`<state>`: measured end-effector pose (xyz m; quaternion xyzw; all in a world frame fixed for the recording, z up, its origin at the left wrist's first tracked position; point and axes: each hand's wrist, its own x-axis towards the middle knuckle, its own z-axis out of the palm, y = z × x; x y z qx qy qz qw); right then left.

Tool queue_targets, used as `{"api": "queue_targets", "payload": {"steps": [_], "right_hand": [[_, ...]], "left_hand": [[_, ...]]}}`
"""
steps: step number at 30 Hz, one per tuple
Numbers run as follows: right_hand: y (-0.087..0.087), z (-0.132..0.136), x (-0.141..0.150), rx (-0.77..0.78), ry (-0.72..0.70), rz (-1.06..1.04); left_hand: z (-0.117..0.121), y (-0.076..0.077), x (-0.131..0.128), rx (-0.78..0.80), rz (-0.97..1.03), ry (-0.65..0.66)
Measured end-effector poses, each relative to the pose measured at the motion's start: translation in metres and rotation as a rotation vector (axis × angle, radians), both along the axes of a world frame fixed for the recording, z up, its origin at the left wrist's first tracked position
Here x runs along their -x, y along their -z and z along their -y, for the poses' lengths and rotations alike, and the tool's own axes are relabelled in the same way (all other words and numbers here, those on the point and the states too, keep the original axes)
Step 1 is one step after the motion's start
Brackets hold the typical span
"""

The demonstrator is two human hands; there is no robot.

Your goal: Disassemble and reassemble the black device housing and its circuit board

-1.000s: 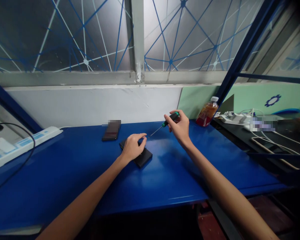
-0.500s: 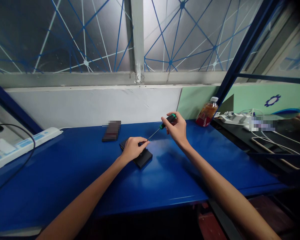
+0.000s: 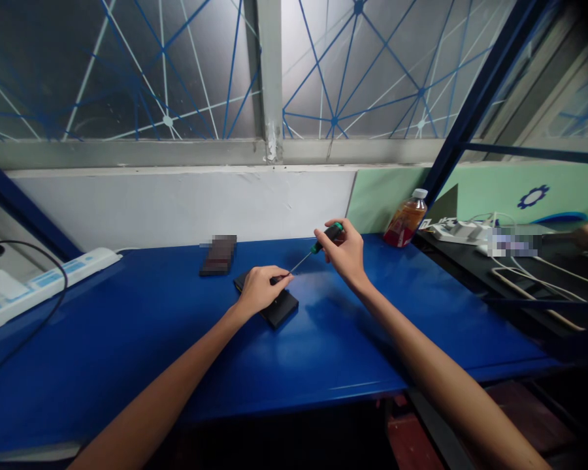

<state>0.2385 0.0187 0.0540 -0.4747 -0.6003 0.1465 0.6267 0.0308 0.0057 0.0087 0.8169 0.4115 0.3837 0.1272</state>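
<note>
My right hand [image 3: 343, 253] is closed round a small screwdriver [image 3: 318, 246] with a black and green handle; its thin shaft slants down to the left. My left hand [image 3: 261, 289] rests on a flat black device [image 3: 281, 307] on the blue table [image 3: 323, 346], its fingertips pinched together right at the screwdriver's tip. What the fingertips hold is too small to see. The left hand covers most of the device's far end.
A second dark flat device [image 3: 218, 255] lies further back. A bottle of amber drink [image 3: 406, 220] stands at the back right. A white power strip [image 3: 44, 281] and black cable lie at the left. A neighbouring desk at the right carries cables and a white power strip [image 3: 458, 230].
My right hand has brought the screwdriver down and left, so its tip now meets my left fingertips. The left fingers have gone from loosely spread to pinched.
</note>
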Motion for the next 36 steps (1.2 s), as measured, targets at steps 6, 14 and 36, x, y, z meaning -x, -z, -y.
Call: {"api": "queue_targets", "payload": {"steps": [6,14,36], "right_hand": [[-0.002,0.004,0.001,-0.022,0.016,0.056],[-0.007,0.014,0.008,-0.075,0.002,0.135],[-0.013,0.011,-0.002,-0.09,0.04,0.078]], "left_hand": [[-0.001,0.001,0.001,0.013,-0.02,-0.009],[0.0,-0.003,0.0,0.03,-0.048,-0.012],[-0.007,-0.052,0.048,0.408,-0.438,0.364]]}}
